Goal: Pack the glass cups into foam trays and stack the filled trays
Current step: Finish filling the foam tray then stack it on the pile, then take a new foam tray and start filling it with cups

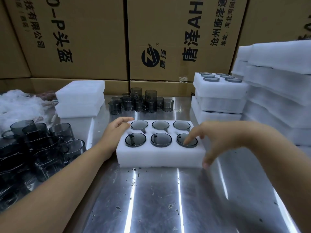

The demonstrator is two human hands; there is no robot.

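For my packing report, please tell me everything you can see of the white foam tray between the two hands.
The foam tray is a thick white block with six round holes in two rows of three. It lies flat on the steel table. A grey glass cup sits in each hole. The left hand touches its back left corner; a finger of the right hand reaches into the front right cup, thumb at the front corner.
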